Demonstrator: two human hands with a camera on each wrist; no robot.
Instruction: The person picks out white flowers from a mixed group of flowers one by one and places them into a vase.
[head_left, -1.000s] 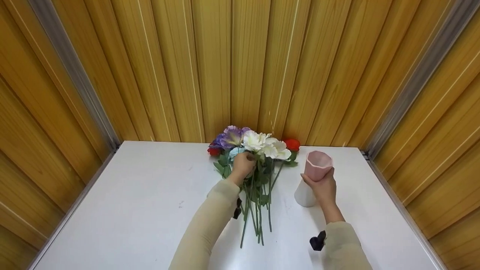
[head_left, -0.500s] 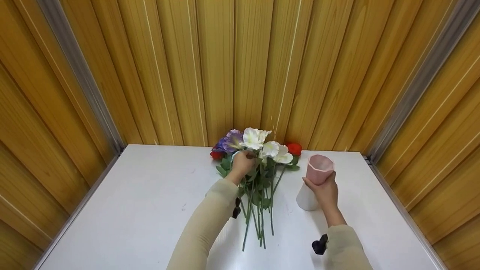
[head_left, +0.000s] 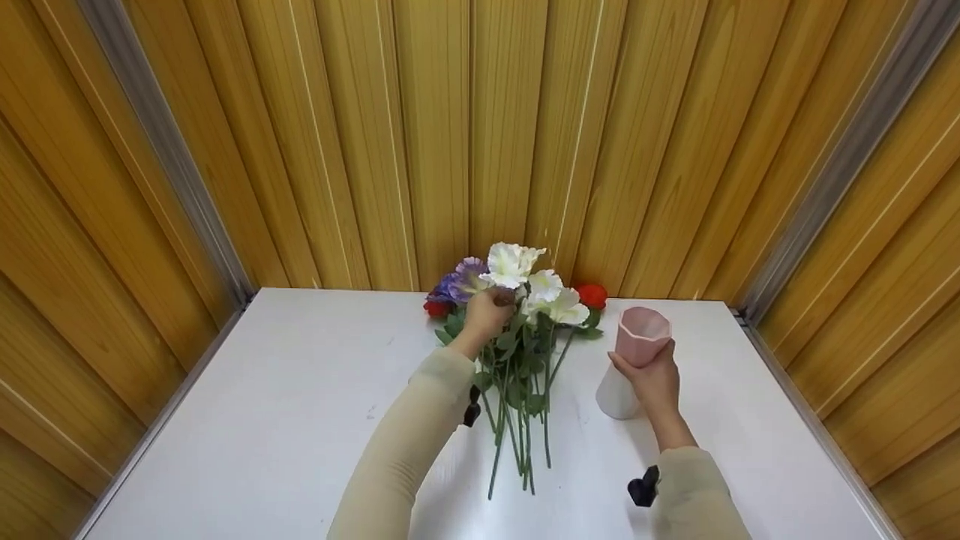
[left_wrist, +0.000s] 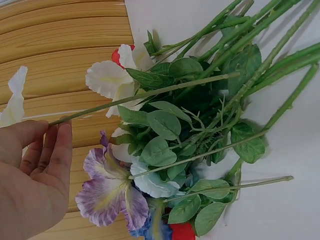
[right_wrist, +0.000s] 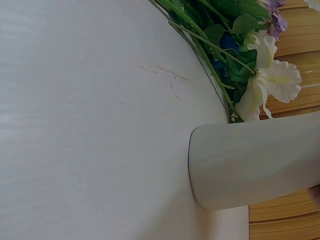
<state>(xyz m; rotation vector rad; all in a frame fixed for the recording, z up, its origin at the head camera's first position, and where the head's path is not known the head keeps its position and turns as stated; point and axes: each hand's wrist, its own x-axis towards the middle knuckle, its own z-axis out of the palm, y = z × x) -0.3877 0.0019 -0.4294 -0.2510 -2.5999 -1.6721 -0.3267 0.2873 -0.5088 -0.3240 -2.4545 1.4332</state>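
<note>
My left hand [head_left: 484, 315] pinches the thin green stem of a white flower [head_left: 512, 265] between thumb and fingers. In the left wrist view that stem [left_wrist: 150, 94] slants above the other flowers. Beneath lies a bunch with a purple flower [left_wrist: 107, 187], a light blue flower [left_wrist: 150, 181], other white flowers [head_left: 566, 306] and red flowers [head_left: 592, 295]. To the right, my right hand [head_left: 654, 384] grips a vase [head_left: 616, 394], pink at the top and white below. It stands upright on the table. In the right wrist view the vase [right_wrist: 250, 165] hides most of that hand.
The bunch's green stems [head_left: 525, 450] point toward the front of the white table [head_left: 300, 390]. Wood-patterned panels [head_left: 435, 150] rise behind the table and on both sides. The vase stands a little to the right of the bunch.
The left hand has raised the white flower slightly above the bunch. The light blue flower is now hidden behind that hand in the head view. The right hand keeps its hold on the vase.
</note>
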